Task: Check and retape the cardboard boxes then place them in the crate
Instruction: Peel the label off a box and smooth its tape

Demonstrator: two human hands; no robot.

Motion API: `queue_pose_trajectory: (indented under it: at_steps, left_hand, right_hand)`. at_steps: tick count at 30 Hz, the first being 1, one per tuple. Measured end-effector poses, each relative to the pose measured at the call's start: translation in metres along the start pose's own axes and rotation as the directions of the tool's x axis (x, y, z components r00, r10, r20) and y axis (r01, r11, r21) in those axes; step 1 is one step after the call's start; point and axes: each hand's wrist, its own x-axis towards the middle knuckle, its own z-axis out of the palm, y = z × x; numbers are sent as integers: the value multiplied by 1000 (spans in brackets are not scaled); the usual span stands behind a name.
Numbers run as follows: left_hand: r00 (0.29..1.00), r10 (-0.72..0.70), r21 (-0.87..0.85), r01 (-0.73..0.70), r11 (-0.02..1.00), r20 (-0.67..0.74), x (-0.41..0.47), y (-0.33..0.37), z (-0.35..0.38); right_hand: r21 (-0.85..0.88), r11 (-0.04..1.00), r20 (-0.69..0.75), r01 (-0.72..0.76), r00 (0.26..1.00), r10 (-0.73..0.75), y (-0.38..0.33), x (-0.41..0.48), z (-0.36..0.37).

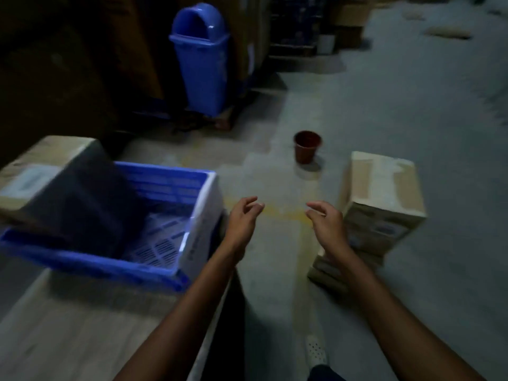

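A blue slatted crate (154,182) stands on a pale table at the left. A white box (200,224) stands on edge inside its right wall, and a large cardboard box (38,171) leans into its left side. On the floor at the right, a taped cardboard box (382,188) tops a stack of more boxes (324,268). My left hand (243,218) and my right hand (325,224) hover above the floor between crate and stack, fingers loosely curled, holding nothing. The right hand is just left of the stack.
A blue swing-lid bin (202,59) stands at the back by dark shelving. A small brown pot (306,147) sits on the grey floor beyond my hands. The table edge (217,312) runs along my left forearm. My shoe (316,350) shows below.
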Motion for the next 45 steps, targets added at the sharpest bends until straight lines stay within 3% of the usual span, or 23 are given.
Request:
queue_pose_trajectory:
  at_steps: [4, 12, 20, 23, 25, 30, 35, 40, 45]
  left_hand:
    - [981, -99, 5, 100, 995, 168, 5, -4, 80]
    - [968, -198, -9, 202, 979, 152, 66, -7, 237]
    - [920, -386, 22, 385, 923, 75, 139, -46, 352]
    - [889, -449, 16, 450, 893, 83, 155, -64, 370]
    - [897, -432, 50, 429, 902, 96, 152, -66, 376]
    - [969, -240, 113, 232, 966, 59, 116, -34, 367]
    - [994, -25, 60, 31, 998, -107, 56, -29, 314]
    - [960, 46, 146, -5, 989, -276, -37, -57, 250]
    - [838, -33, 50, 71, 996, -544, -139, -79, 159]
  right_hand:
    - [92, 983, -124, -157, 978, 168, 43, 16, -83]
    - [217, 923, -131, -318, 927, 350, 118, 77, -229]
    - [151, 866, -62, -476, 870, 489, 192, 168, -296]
    - [101, 842, 88, -530, 848, 523, 204, 189, -302]
    - [57, 847, 165, -529, 842, 514, 206, 194, -304]
    - [-45, 940, 120, -338, 932, 341, 190, 189, -317]
    - [-80, 987, 97, -138, 985, 146, 145, 154, -302]
    - [-206, 978, 188, -25, 980, 64, 101, 90, -251]
    - [-214, 976, 396, 44, 917, 46, 70, -2, -190]
